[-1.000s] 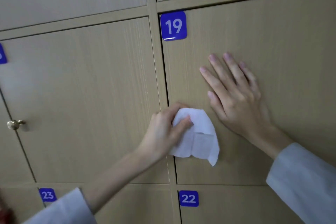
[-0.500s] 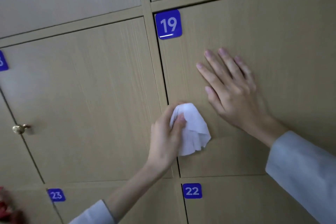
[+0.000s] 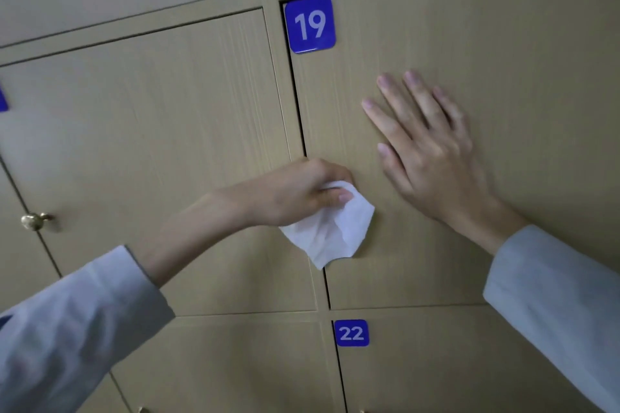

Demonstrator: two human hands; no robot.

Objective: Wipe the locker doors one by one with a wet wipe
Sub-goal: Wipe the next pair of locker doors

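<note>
Head cam: my left hand (image 3: 295, 193) pinches the wet wipe (image 3: 332, 233), bunched under my fingers at door 19 (image 3: 503, 43) left edge. Right hand (image 3: 432, 151) flat, fingers straight, on it.

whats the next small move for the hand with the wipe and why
Probably sweep the wipe rightward and up across door 19. The left hand pinches it bunched at that door's left edge, low down, while the right hand lies flat on the door, so most of the panel looks not yet reached.
</note>
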